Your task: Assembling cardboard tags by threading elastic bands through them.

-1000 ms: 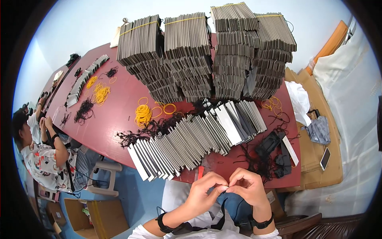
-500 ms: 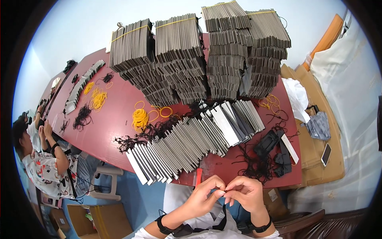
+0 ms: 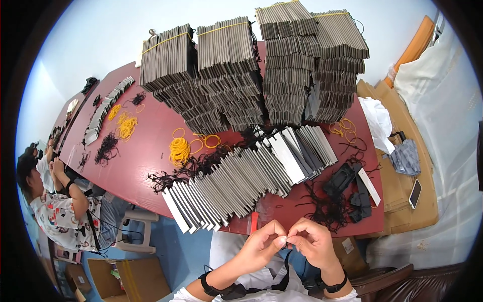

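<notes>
In front of my body, at the near edge of the table (image 3: 151,161), my left hand (image 3: 264,244) and my right hand (image 3: 312,242) meet at the fingertips. Both are pinched closed on a thin black cord (image 3: 287,246), mostly covered by the fingers. Beyond them leans a long fanned row of flat grey-edged pieces (image 3: 236,176), some white, with black cords along its far side. A tangle of black cords (image 3: 327,209) lies to the right of the row. Just beyond my left hand, a red strip or handle (image 3: 254,221) stands at the table edge.
Tall banded stacks of grey pieces (image 3: 226,70) fill the table's far side. Yellow rubber bands (image 3: 179,151) lie left of the row. Black items (image 3: 342,181) sit at right, near cardboard (image 3: 422,201) bearing a phone (image 3: 414,194). At left sits another person (image 3: 60,216).
Both hands stay pinched together, with small shifts of the fingers; the right fingertips now sit closer to the left thumb. The whole view has shifted slightly.
</notes>
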A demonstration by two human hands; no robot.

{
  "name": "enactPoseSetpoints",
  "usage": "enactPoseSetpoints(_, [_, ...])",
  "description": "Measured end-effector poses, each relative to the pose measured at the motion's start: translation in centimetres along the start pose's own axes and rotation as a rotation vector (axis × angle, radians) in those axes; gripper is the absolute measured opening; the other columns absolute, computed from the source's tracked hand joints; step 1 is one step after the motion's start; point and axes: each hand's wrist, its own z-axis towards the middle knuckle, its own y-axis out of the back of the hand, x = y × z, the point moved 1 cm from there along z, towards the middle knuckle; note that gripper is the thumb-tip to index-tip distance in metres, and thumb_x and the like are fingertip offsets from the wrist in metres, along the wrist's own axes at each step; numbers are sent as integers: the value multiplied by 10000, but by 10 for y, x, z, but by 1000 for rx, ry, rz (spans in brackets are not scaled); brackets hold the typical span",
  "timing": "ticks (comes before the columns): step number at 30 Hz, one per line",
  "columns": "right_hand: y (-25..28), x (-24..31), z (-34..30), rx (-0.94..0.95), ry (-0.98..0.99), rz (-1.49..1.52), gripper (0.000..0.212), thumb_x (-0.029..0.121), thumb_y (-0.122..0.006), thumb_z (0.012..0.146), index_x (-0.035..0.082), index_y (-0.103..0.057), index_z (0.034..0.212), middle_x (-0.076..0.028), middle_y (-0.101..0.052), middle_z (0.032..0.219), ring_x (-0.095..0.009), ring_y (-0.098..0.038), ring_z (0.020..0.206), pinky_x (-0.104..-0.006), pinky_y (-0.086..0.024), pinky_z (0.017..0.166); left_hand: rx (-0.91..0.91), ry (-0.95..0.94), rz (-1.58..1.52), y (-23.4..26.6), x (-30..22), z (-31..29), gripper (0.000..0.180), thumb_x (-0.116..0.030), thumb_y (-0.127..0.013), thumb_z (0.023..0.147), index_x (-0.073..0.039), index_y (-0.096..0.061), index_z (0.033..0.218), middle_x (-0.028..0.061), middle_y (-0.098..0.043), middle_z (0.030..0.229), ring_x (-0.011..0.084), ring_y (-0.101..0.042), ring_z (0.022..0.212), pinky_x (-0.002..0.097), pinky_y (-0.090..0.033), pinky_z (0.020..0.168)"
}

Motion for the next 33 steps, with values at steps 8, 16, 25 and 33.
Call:
enactPoseSetpoints(8, [0, 0, 3, -29, 277, -212, 171, 160, -617, 912, 12, -538, 880, -48, -497, 868, -104, -471, 747, -226, -407, 645, 11, 99, -179, -9, -10, -1, 139, -176, -473, 999, -43, -480, 960, -11, -498, 878, 49, -445, 764, 205, -387, 681])
enactPoseSetpoints(16, [5, -2, 1, -45, 178, -210, 115, 69, -611, 882, 0, -524, 912, -82, -519, 850, -177, -511, 755, -276, -424, 686, -159, -75, 326, -5, -21, 2, 133, -118, -582, 935, 11, -593, 907, 7, -548, 812, 48, -430, 611, 206, -366, 569])
enactPoseSetpoints(25, [12, -8, 4, -206, 139, -203, 103, 74, -594, 906, 5, -519, 925, -62, -540, 828, -117, -509, 724, -242, -421, 651, -298, 19, 316, 2, -23, 6, 165, -152, -620, 913, 5, -655, 877, 39, -652, 762, 90, -596, 746, 248, -460, 644])
enactPoseSetpoints(33, [6, -14, 3, -219, 200, -181, 102, 71, -590, 910, 8, -511, 924, -50, -531, 811, -101, -503, 706, -235, -425, 642, -405, -198, 289, -19, -1, 10, 216, -23, -700, 825, -4, -692, 1040, 6, -579, 837, 21, -468, 675, 173, -342, 577])
